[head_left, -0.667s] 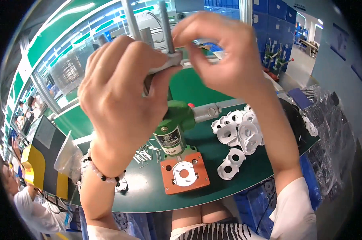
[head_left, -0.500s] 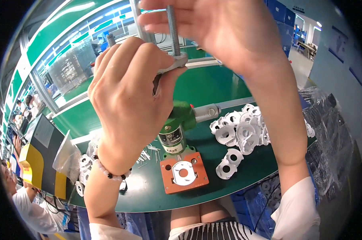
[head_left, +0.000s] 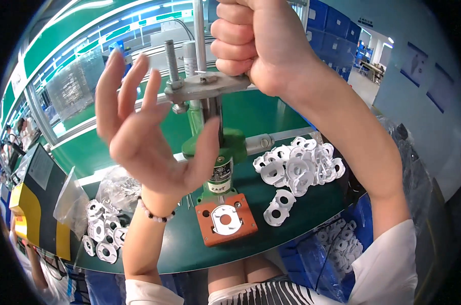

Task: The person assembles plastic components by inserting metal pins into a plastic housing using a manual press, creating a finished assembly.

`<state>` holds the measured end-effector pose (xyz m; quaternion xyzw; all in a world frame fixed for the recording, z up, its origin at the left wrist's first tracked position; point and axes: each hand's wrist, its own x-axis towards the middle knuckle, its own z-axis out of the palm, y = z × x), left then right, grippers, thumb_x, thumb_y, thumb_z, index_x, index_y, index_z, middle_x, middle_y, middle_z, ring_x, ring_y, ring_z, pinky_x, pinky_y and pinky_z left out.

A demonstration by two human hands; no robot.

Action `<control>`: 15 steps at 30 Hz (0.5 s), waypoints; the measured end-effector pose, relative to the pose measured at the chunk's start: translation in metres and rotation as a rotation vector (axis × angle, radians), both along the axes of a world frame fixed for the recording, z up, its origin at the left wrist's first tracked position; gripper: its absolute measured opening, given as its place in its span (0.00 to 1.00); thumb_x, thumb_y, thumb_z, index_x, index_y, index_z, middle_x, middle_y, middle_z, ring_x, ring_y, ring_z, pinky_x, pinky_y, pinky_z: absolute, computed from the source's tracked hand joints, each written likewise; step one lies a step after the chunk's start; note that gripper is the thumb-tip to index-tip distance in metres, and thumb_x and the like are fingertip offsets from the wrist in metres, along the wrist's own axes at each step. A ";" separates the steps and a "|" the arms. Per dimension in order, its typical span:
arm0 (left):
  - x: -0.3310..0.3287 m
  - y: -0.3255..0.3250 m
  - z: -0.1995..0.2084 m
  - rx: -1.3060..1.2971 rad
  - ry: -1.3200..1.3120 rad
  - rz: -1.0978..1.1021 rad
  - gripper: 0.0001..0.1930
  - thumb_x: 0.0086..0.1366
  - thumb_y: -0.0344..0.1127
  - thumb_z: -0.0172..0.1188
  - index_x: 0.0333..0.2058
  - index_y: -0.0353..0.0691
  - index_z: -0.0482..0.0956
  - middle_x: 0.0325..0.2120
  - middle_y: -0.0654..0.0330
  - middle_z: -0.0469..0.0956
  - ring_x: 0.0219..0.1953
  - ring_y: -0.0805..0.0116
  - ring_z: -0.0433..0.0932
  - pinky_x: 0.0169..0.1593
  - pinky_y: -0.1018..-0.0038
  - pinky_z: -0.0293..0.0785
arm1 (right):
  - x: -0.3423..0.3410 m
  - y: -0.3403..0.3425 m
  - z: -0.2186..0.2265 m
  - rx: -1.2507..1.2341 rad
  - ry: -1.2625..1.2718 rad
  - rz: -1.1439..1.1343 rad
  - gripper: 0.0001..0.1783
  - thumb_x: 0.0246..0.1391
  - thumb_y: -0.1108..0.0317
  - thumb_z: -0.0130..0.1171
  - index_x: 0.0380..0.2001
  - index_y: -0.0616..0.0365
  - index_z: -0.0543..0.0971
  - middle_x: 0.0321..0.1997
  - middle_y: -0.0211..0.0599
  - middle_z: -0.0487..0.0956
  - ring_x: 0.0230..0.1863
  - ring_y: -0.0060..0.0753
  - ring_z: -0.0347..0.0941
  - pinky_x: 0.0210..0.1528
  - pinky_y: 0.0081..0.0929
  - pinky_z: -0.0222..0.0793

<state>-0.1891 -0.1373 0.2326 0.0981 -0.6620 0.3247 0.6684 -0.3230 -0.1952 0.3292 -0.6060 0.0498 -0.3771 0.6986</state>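
A green bench press [head_left: 234,147] stands before me, a flat metal crossbar [head_left: 205,86] at its top. My right hand [head_left: 271,48] is closed in a fist at the crossbar's right end, around the upright threaded bolt there, which the fingers hide. My left hand [head_left: 151,145] is open and empty, its fingers spread, in front of the press and near the crossbar's left threaded bolt [head_left: 170,58]. Below the press head, an orange fixture block [head_left: 205,237] carries a white ring-shaped plastic part [head_left: 216,219].
A heap of white plastic parts [head_left: 297,165] lies right of the press, with two more nearer me [head_left: 280,207]. Other white parts [head_left: 106,231] and a clear bag of metal pins [head_left: 123,188] lie left. Blue bins [head_left: 291,254] stand below the green table [head_left: 179,254]; a yellow-black machine [head_left: 42,203] is left.
My left hand has let go of the crossbar and opened, palm turned up. My right hand has closed from open fingers into a fist around the right bolt. The view has shifted slightly.
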 end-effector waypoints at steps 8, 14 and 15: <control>0.012 0.016 -0.019 -0.001 0.105 0.087 0.23 0.49 0.30 0.64 0.39 0.40 0.59 0.59 0.38 0.45 0.59 0.41 0.55 0.55 0.57 0.64 | -0.014 0.010 0.000 0.051 0.034 0.192 0.26 0.58 0.58 0.36 0.07 0.45 0.47 0.07 0.21 0.46 0.09 0.19 0.40 0.12 0.21 0.35; 0.035 0.012 -0.030 -0.030 -0.029 0.195 0.26 0.56 0.27 0.57 0.51 0.43 0.56 0.59 0.46 0.50 0.59 0.49 0.57 0.54 0.57 0.66 | -0.022 -0.005 -0.014 -0.141 -0.037 0.479 0.19 0.56 0.50 0.40 0.27 0.56 0.64 0.24 0.38 0.64 0.25 0.33 0.61 0.29 0.30 0.61; 0.038 0.015 -0.038 -0.012 0.023 0.248 0.26 0.57 0.26 0.56 0.52 0.42 0.55 0.58 0.47 0.52 0.58 0.49 0.60 0.52 0.58 0.68 | -0.027 0.001 -0.015 -0.278 -0.049 0.306 0.24 0.55 0.48 0.42 0.35 0.62 0.66 0.32 0.44 0.68 0.32 0.38 0.66 0.36 0.34 0.65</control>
